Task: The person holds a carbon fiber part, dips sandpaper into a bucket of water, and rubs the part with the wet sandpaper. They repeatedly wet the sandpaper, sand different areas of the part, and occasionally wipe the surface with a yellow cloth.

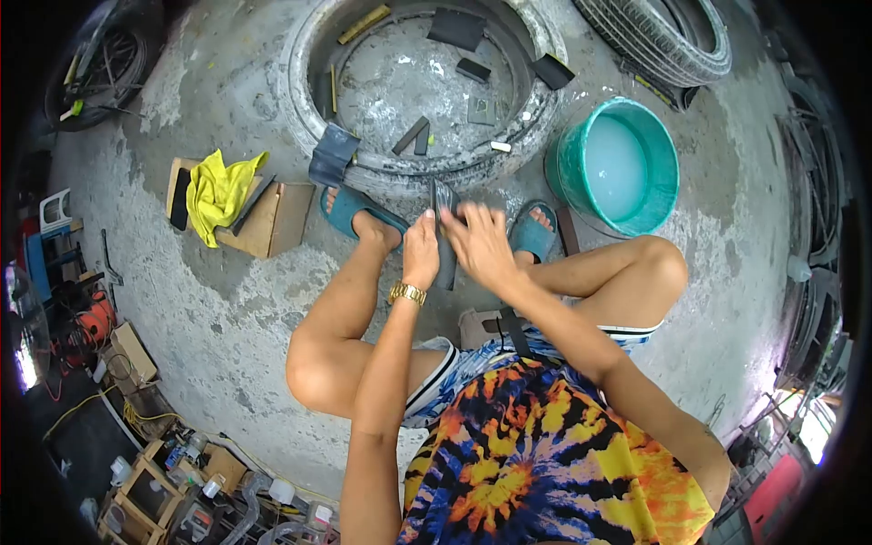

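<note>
A dark, narrow piece (pixel 446 263) runs lengthwise between both hands, in front of the large tire (pixel 391 179) lying flat on the floor. My left hand (pixel 421 250), with a gold watch at the wrist, is closed on its left side. My right hand (pixel 477 243) presses on it from the right with bent fingers, slightly blurred. Whether the right hand holds anything small of its own is hidden. Black sanding sheets, such as one (pixel 333 155) draped over the tire's rim, and small dark blocks (pixel 472 70) lie around and inside the tire.
A green bucket (pixel 662 173) of cloudy water stands at the right. At the left, a yellow cloth (pixel 218 195) lies on a wooden box (pixel 289 218). Another tire (pixel 672 45) is at the upper right, and a cluttered shelf (pixel 145 500) at the lower left.
</note>
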Demonstrator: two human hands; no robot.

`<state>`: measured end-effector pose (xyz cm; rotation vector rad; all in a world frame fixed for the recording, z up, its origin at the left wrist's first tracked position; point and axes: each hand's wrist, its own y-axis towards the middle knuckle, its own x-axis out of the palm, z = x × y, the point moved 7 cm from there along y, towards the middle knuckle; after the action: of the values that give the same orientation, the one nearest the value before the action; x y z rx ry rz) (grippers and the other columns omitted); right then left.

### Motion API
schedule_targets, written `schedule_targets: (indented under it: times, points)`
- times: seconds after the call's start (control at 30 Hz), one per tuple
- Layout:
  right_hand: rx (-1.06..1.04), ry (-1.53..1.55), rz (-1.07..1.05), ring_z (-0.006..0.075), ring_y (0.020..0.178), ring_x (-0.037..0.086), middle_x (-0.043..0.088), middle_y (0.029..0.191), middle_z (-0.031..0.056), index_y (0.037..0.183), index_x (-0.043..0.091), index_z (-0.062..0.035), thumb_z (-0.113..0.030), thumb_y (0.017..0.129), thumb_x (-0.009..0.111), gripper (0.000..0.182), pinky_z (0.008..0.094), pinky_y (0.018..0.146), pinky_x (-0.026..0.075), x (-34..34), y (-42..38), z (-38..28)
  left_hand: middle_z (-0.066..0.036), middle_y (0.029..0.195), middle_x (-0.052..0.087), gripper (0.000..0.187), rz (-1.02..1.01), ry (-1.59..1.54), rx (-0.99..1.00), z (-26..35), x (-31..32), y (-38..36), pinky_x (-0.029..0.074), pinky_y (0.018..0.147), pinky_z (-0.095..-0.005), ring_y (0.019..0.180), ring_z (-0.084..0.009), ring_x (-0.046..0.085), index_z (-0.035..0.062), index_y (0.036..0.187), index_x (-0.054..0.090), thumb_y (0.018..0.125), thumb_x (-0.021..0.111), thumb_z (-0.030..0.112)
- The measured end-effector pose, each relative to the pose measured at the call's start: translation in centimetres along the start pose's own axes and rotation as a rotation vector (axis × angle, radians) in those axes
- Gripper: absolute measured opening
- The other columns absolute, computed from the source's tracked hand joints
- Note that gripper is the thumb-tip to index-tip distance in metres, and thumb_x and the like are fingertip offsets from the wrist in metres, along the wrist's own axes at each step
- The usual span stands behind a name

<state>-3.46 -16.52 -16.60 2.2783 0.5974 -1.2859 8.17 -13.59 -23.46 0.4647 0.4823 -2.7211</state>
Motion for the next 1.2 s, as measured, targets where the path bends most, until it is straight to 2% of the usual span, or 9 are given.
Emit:
schedule_targets:
  times: [0.17, 0.33, 0.4, 0.43, 0.6, 0.73, 0.87, 1.0, 1.2]
  points:
    - [0.053, 0.004, 0.003, 0.0282, 0.096, 0.048, 0.052, 0.098, 0.0118, 0.116, 0.060, -0.0076, -0.021, 0.083, 0.061, 0.036, 0.0418, 0.082, 0.033, 1.8, 3.8, 2.7, -0.015, 0.071, 0.056, 0.047, -0.106, -0.016, -0.151, 1.4, -0.1, -0.4, 0.042, 0.068, -0.0349, 0.067, -0.0198, 0.046, -0.0080, 0.085, 0.055, 0.101, 0.037, 0.032]
    - [0.010, 0.060, 0.021, 0.0268, 0.095, 0.048, 0.053, 0.098, 0.0125, 0.114, 0.060, -0.0069, -0.017, 0.086, 0.056, 0.030, 0.0388, 0.080, 0.034, -0.5, -0.3, -0.2, -0.012, 0.065, 0.049, 0.047, -0.054, 0.028, -0.008, 0.8, -0.2, 0.5, 0.040, 0.065, -0.0350, 0.065, -0.0182, 0.042, -0.0063, 0.079, 0.051, 0.101, 0.037, 0.032]
    - [0.029, 0.098, 0.044, 0.0277, 0.095, 0.049, 0.053, 0.099, 0.0130, 0.115, 0.060, -0.0071, -0.018, 0.086, 0.057, 0.031, 0.0399, 0.080, 0.034, 0.4, 1.7, 1.6, -0.029, 0.087, 0.062, 0.049, -0.096, 0.046, -0.074, 0.9, 0.0, -0.2, 0.044, 0.075, -0.0406, 0.080, -0.0395, 0.058, -0.0096, 0.096, 0.059, 0.101, 0.035, 0.033]
    - [0.075, 0.094, 0.052, 0.0285, 0.095, 0.049, 0.052, 0.097, 0.0131, 0.115, 0.060, -0.0075, -0.018, 0.086, 0.057, 0.030, 0.0402, 0.080, 0.034, 0.8, 3.2, 2.4, -0.027, 0.081, 0.061, 0.050, -0.171, 0.058, -0.200, 0.4, 0.0, -0.2, 0.043, 0.073, -0.0403, 0.073, -0.0346, 0.057, -0.0093, 0.090, 0.058, 0.101, 0.035, 0.034]
    - [0.039, 0.133, 0.114, 0.0280, 0.095, 0.050, 0.053, 0.096, 0.0126, 0.114, 0.061, -0.0085, -0.018, 0.087, 0.057, 0.029, 0.0399, 0.080, 0.034, -0.7, -0.7, 0.0, -0.018, 0.071, 0.058, 0.049, -0.111, -0.035, -0.040, 0.0, -0.5, 0.8, 0.043, 0.069, -0.0361, 0.067, -0.0212, 0.049, -0.0083, 0.085, 0.056, 0.101, 0.036, 0.033]
    - [0.124, 0.139, 0.104, 0.0285, 0.095, 0.050, 0.052, 0.097, 0.0129, 0.114, 0.062, -0.0086, -0.019, 0.085, 0.060, 0.031, 0.0401, 0.079, 0.034, 0.4, 2.2, 2.5, -0.009, 0.070, 0.056, 0.048, -0.180, -0.038, -0.166, 0.1, -0.3, 0.0, 0.043, 0.068, -0.0312, 0.069, -0.0119, 0.045, -0.0065, 0.087, 0.058, 0.102, 0.035, 0.033]
    - [0.095, 0.215, 0.072, 0.0287, 0.094, 0.049, 0.052, 0.096, 0.0126, 0.115, 0.062, -0.0096, -0.022, 0.085, 0.061, 0.032, 0.0406, 0.079, 0.033, -0.2, -2.9, -0.2, -0.007, 0.066, 0.052, 0.049, -0.121, -0.097, -0.072, 0.5, -0.6, 0.3, 0.041, 0.064, -0.0319, 0.065, -0.0128, 0.042, -0.0060, 0.084, 0.057, 0.102, 0.034, 0.034]
    - [0.170, 0.155, 0.055, 0.0253, 0.100, 0.051, 0.053, 0.099, 0.0106, 0.121, 0.059, -0.0118, -0.022, 0.082, 0.066, 0.041, 0.0400, 0.081, 0.034, 0.7, 1.4, 3.3, -0.006, 0.064, 0.049, 0.050, -0.168, -0.048, -0.174, -0.3, -0.3, 0.2, 0.039, 0.062, -0.0331, 0.064, -0.0129, 0.040, -0.0055, 0.079, 0.055, 0.102, 0.034, 0.034]
    - [0.160, 0.202, 0.095, 0.0273, 0.096, 0.051, 0.054, 0.097, 0.0120, 0.118, 0.060, -0.0106, -0.018, 0.086, 0.060, 0.033, 0.0395, 0.078, 0.035, -0.2, -2.2, 0.9, -0.002, 0.064, 0.044, 0.046, -0.126, -0.122, -0.109, 0.0, -0.6, 0.8, 0.036, 0.059, -0.0320, 0.062, -0.0116, 0.036, -0.0039, 0.074, 0.050, 0.101, 0.039, 0.031]
